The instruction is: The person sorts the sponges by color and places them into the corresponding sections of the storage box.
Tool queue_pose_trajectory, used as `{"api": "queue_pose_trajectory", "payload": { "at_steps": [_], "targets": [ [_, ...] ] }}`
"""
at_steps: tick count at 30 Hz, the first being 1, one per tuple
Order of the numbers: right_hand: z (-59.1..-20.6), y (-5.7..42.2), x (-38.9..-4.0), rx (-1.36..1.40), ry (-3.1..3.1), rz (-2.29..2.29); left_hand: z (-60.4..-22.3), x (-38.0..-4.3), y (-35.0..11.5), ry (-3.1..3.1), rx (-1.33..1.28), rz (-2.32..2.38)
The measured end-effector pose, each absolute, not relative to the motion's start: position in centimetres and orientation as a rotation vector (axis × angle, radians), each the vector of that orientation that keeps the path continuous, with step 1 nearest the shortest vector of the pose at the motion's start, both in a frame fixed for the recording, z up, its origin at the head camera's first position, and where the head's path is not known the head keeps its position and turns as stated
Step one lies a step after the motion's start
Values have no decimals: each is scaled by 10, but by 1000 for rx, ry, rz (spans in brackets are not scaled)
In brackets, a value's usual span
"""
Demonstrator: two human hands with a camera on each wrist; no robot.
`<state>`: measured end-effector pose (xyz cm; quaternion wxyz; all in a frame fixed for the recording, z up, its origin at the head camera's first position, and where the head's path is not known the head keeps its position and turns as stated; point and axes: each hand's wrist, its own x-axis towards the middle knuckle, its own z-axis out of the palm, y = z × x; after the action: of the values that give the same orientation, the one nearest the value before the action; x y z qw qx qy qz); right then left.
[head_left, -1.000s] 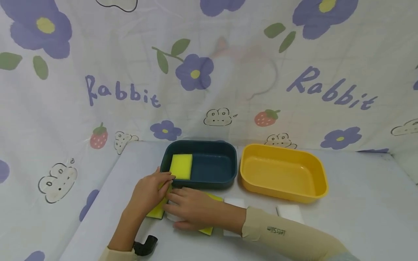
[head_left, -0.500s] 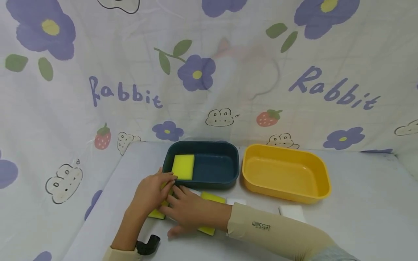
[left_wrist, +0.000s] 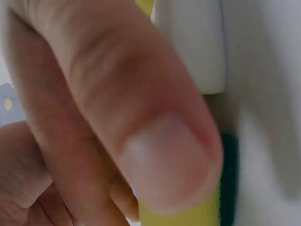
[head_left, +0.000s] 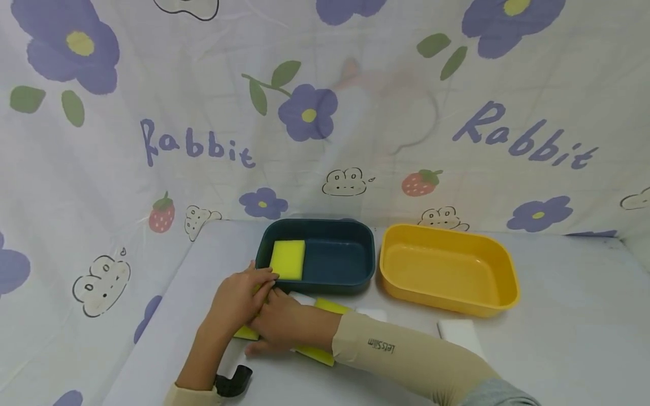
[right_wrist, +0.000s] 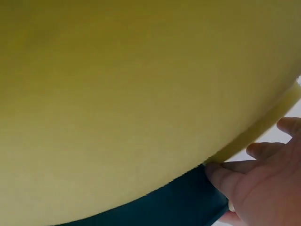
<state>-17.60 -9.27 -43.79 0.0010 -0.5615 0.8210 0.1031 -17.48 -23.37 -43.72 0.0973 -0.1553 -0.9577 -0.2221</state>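
My left hand (head_left: pixel 236 301) stays at the near left corner of the dark blue box (head_left: pixel 315 287), its thumb and fingers pinching the upper end of a yellow sponge (head_left: pixel 246 332). In the left wrist view, that sponge's dark green scouring side (left_wrist: pixel 229 179) shows below a fingertip. My right hand (head_left: pixel 281 321) reaches across to the same sponge with its thumb stretched out; its fingertips are partly covered. Under the right wrist lies another yellow sponge (head_left: pixel 317 354). Inside the blue box, a yellow sponge (head_left: pixel 288 260) lies flat at the left end.
To the right of the blue box stands a yellow box (head_left: pixel 449 270). White blocks lie in front: one white block (head_left: pixel 303 299) by the right hand, another white block (head_left: pixel 374 314) partly behind the sleeve, and a third white block (head_left: pixel 459 331) farther right.
My right hand has slid left, its fingers first spreading and then moving in against the left hand. The left hand has kept its place at the box corner.
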Motion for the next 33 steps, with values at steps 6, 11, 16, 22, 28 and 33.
{"api": "queue_pose_trajectory", "payload": {
  "at_steps": [6,11,16,22,28,33],
  "targets": [
    [-440,-100,-177,-1843,2643,399,-434,-174,-234,-2812,-489,-657],
    [-445,-100,-181,-1901,2643,359,-433,-176,-235,-2834,-482,-679],
    [-444,-97,-180,-2025,2503,133,-433,-176,-236,-2843,-483,-695],
    [-435,-91,-164,-2182,2329,93,-436,-176,-237,-2814,-485,-703],
    [-433,-86,-158,-2140,2322,36,-439,-175,-237,-2807,-477,-696],
    [-432,-86,-159,-2059,2290,-1,-440,-175,-237,-2821,-471,-704]
  ]
}}
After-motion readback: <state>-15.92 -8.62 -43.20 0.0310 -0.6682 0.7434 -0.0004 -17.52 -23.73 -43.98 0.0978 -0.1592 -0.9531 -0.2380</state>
